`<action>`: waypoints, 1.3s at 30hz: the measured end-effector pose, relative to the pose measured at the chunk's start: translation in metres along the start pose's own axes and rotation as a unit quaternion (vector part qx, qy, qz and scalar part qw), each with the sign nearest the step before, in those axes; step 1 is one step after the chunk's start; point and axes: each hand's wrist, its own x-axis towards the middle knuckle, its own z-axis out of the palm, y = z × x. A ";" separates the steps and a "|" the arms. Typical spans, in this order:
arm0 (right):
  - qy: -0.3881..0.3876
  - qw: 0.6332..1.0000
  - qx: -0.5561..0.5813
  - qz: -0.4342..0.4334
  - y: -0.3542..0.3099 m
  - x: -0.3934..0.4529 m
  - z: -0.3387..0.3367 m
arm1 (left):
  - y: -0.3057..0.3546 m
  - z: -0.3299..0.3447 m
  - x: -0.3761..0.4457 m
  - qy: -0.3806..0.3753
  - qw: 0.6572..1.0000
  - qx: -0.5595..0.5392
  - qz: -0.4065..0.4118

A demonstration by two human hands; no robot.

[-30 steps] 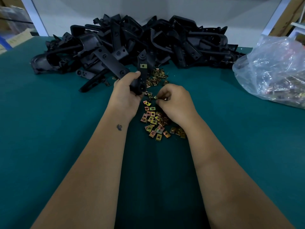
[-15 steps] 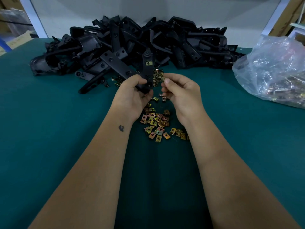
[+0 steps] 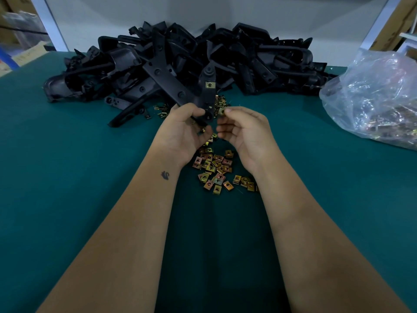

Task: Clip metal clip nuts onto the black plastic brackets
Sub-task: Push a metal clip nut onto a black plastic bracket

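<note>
My left hand point(image 3: 183, 130) grips the lower end of a black plastic bracket point(image 3: 208, 91) and holds it upright above the table. One brass-coloured clip nut point(image 3: 209, 84) sits clipped on the bracket's upper part. My right hand point(image 3: 244, 129) pinches a loose clip nut point(image 3: 221, 111) between thumb and forefinger, right beside the bracket's lower edge. Under and between my wrists lies a scatter of several loose clip nuts point(image 3: 216, 170) on the green mat.
A big heap of black brackets point(image 3: 180, 64) fills the back of the green table point(image 3: 67, 177). More clip nuts point(image 3: 162, 110) lie at the heap's foot. A clear plastic bag of clip nuts point(image 3: 372, 98) sits at the right edge.
My right hand rose from the scattered nuts with one nut pinched and brought it up to the bracket. My left hand lifted the bracket slightly and tilted it upright.
</note>
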 end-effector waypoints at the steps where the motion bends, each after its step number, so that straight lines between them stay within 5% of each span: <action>1: -0.001 1.000 -0.002 0.001 0.000 0.000 0.000 | 0.000 0.000 0.000 -0.002 1.000 0.001 -0.001; 28: -0.007 1.000 -0.028 -0.007 -0.001 -0.002 0.003 | -0.003 0.001 0.000 -0.006 0.997 0.077 0.028; 39: 0.050 0.993 -0.103 -0.032 0.003 -0.001 0.000 | -0.004 -0.008 -0.001 -0.053 0.976 0.201 0.061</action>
